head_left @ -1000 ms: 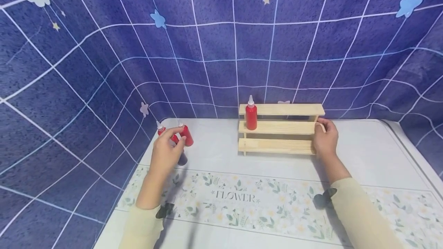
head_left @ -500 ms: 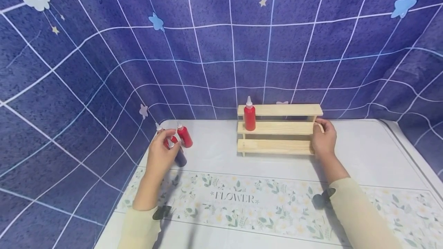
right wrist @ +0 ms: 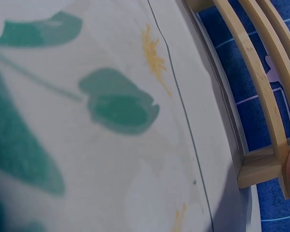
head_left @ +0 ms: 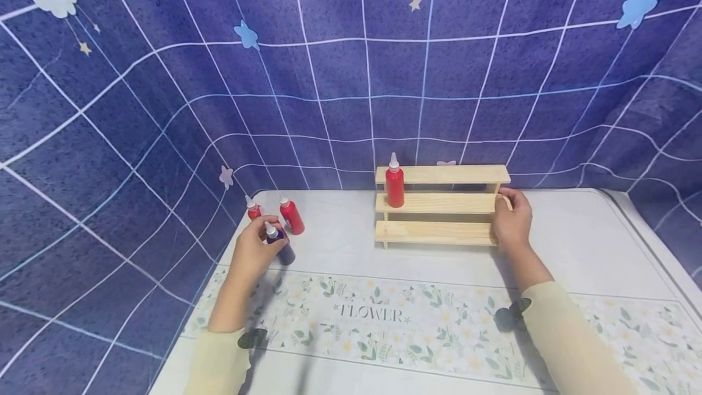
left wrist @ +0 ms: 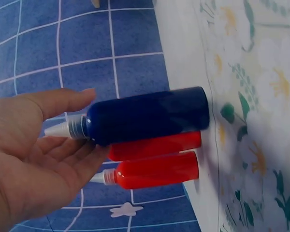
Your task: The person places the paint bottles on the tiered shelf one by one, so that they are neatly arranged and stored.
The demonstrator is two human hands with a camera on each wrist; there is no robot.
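My left hand is at the top of a dark blue squeeze bottle with a white pointed cap. In the left wrist view, thumb and fingers spread around the neck and shoulder of this blue bottle, the thumb tip slightly off its surface. Red squeeze bottles stand just behind: one beyond the fingers, another at the far left, and a third mostly hidden by the hand. With my right hand I grip the right end of a three-tier wooden rack, thumb in front.
On the rack's middle tier, at its left end, stands a red bottle. A white cloth with a printed flower band covers the table. Behind and to the left hangs a blue gridded curtain, close to the table's edges.
My left hand has lowered and shifted slightly left, so the blue bottle's cap now shows between thumb and fingers. The right hand keeps its grip on the rack, which stays put.
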